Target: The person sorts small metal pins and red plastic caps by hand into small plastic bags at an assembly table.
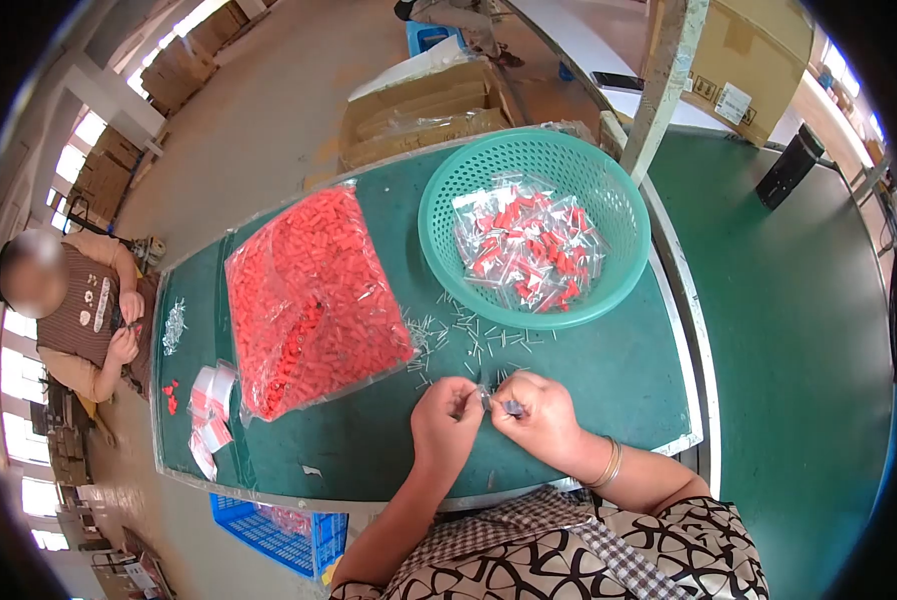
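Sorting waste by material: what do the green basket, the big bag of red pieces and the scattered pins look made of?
Green basket: moulded plastic, probably, from its even colour and perforated mesh wall. Big bag: thin clear plastic film, glossy, red pieces showing through. Scattered pins: likely metal, thin and silvery-grey against the table, though too small to be sure.

A factory packing floor: green worktable, stacked cartons.

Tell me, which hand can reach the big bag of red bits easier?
Probably the left. The left hand sits nearer the bag of red bits; the right hand is farther off. Both pinch a small packet.
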Demonstrator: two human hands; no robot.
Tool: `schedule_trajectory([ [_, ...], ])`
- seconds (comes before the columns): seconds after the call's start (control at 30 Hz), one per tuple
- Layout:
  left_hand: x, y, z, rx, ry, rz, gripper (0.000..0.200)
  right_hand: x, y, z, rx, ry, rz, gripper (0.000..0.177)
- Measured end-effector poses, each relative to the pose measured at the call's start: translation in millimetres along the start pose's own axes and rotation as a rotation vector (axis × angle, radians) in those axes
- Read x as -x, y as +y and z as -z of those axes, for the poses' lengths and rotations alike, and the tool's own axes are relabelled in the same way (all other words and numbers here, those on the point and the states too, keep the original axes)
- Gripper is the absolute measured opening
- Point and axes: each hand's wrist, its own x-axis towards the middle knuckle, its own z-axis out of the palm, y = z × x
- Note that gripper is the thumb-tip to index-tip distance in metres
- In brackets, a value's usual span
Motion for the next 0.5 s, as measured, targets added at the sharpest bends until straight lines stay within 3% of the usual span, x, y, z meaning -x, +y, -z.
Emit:
schedule_trajectory([
  [0.07, -1.8, 0.7, -0.7, 0.353, -0.068, 0.190, 0.018, -0.6, -0.3, -0.6, 0.019, 0.002, 0.062, 0.015],
  [0.17, -4.0, -13.6, 0.4, 0.278, -0.162, 0.255, 0.025, -0.2, -0.3, -0.6, 0.083, -0.008, 0.114, 0.016],
  [0.27, -3.4, -1.6, -0.3, -0.379, -0.059, -0.140, 0.030, 1.3, 2.3, 0.2, 0.155, 0.005, 0.112, 0.016],
  [0.37, -3.0, 4.3, 2.9, -0.350, -0.048, -0.159, 0.038, -3.1, 3.0, 4.4, 0.144, 0.023, 0.098, 0.015],
  [0.43, -4.8, 11.6, 9.8, -0.151, -0.085, -0.083, 0.041, -5.8, -0.3, 8.7, 0.089, -0.002, 0.081, 0.014],
  [0.5, -7.0, 10.7, 19.9, 0.019, -0.143, -0.007, 0.046, -11.4, -2.9, 14.6, 0.092, -0.121, 0.141, 0.035],
])
